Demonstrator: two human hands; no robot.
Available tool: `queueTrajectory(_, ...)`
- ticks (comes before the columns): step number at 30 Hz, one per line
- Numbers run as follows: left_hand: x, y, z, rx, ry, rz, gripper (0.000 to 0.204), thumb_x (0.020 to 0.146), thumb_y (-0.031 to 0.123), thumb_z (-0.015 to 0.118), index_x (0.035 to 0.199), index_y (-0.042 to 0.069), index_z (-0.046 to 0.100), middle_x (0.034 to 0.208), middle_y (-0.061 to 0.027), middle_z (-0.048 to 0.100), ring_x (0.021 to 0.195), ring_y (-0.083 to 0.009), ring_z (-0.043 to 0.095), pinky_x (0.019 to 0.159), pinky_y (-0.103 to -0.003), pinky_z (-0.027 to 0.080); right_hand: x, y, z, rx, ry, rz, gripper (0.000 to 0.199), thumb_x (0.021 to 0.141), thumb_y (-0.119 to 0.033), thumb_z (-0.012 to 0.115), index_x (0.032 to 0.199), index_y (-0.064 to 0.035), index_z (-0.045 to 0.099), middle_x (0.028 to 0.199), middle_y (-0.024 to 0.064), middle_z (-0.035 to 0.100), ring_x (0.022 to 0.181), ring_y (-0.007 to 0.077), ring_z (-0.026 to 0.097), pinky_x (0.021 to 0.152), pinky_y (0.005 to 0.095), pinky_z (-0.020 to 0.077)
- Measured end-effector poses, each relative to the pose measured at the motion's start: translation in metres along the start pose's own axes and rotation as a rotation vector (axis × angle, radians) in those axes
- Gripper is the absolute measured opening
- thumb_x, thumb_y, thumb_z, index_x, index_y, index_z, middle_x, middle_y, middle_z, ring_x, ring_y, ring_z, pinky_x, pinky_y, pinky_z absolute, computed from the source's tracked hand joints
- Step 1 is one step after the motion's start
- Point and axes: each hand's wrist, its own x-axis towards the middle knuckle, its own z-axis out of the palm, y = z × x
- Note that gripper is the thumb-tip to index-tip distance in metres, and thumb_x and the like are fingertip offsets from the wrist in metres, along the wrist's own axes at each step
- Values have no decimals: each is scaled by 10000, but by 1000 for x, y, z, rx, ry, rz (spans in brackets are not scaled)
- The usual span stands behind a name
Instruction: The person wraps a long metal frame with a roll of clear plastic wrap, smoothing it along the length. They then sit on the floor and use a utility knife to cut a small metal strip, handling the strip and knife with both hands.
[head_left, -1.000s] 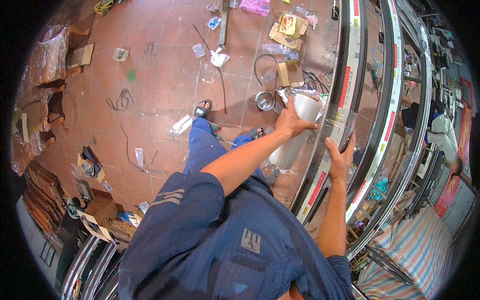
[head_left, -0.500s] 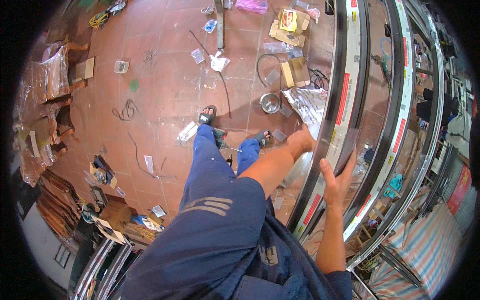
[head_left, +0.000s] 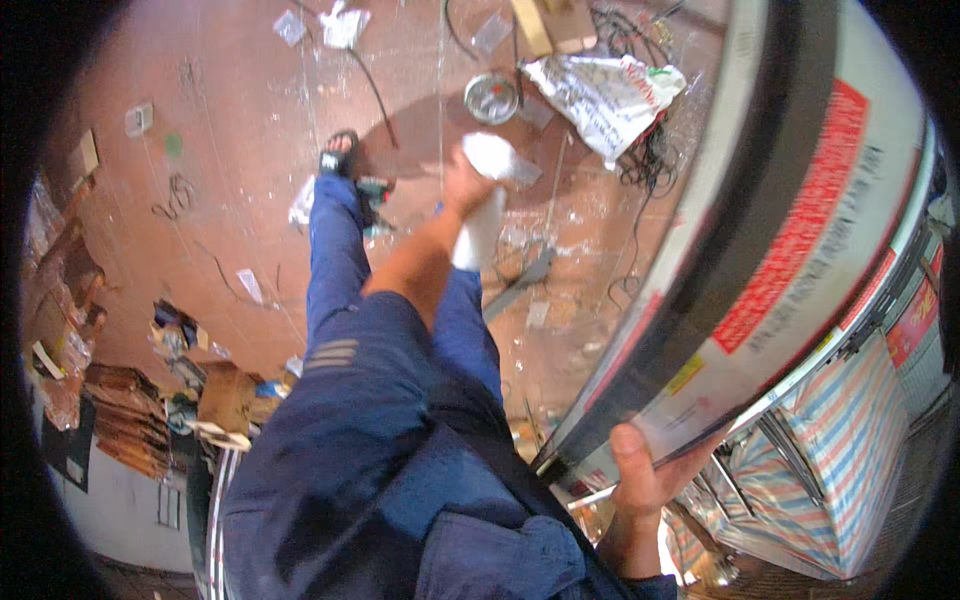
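Note:
My left hand (head_left: 462, 186) is stretched out low over the red tiled floor and is closed around a white bundle (head_left: 482, 228), either cloth or a wrapped roll. My right hand (head_left: 648, 478) grips the lower edge of a long curved metal frame (head_left: 760, 200) with a dark channel, protective film and red stickers. The frame runs up the right side of the view. My blue trouser legs and a black sandal (head_left: 338, 156) lie below the left arm.
On the floor are a round metal bowl (head_left: 492, 97), a crumpled printed plastic sheet (head_left: 604, 92), black cables (head_left: 640, 160), a green power tool (head_left: 374, 194) and scattered scraps. Cardboard boxes (head_left: 228, 396) stand at the left. A striped tarp (head_left: 832, 470) lies at the lower right.
My left hand has come off the frame with the white bundle and dropped toward the floor. The right hand has slid down the frame's edge as the view leaned in closer.

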Motion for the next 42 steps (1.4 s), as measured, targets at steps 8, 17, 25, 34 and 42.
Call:
queueTrajectory(8,28,-115,-200,-830,332,-104,603,796,358,862,1226,-8,650,1092,-129,718,943,-280,701,832,-424,561,22,-19,3,-210,-94,-143,1218,766,-159,836,1650,-14,11,1653,192,237,1496,325,282,1211,447,267)
queueTrajectory(17,-96,-149,-412,-1269,261,-14,662,880,413,762,1348,0,541,1205,-134,653,1111,-281,658,956,-427,537,19,-106,65,-1753,-172,-916,795,869,-415,711,1519,-20,480,1671,208,289,1562,399,222,1261,552,116)
queueTrajectory(25,-147,-250,-517,-1299,339,-65,588,916,412,729,1339,41,561,1206,-97,656,1129,-275,648,971,-441,532,-10,-58,111,-2460,-599,-642,466,968,-283,500,1286,-20,716,1485,192,574,1508,372,355,1271,592,74)
queueTrajectory(34,-202,-333,-577,-1397,453,-172,710,895,483,726,1415,45,521,1305,-121,645,1181,-314,643,1020,-483,529,-123,83,70,-2281,-985,-330,444,1000,-395,500,1230,-125,768,1269,83,735,1302,294,597,1182,503,231)
queueTrajectory(42,-220,-331,-561,-1375,378,-120,726,895,511,710,1422,52,514,1334,-120,630,1242,-325,608,1064,-503,491,-136,19,84,-1090,-303,-380,608,902,-478,689,1337,-55,642,1231,127,713,1152,351,658,1028,494,441)
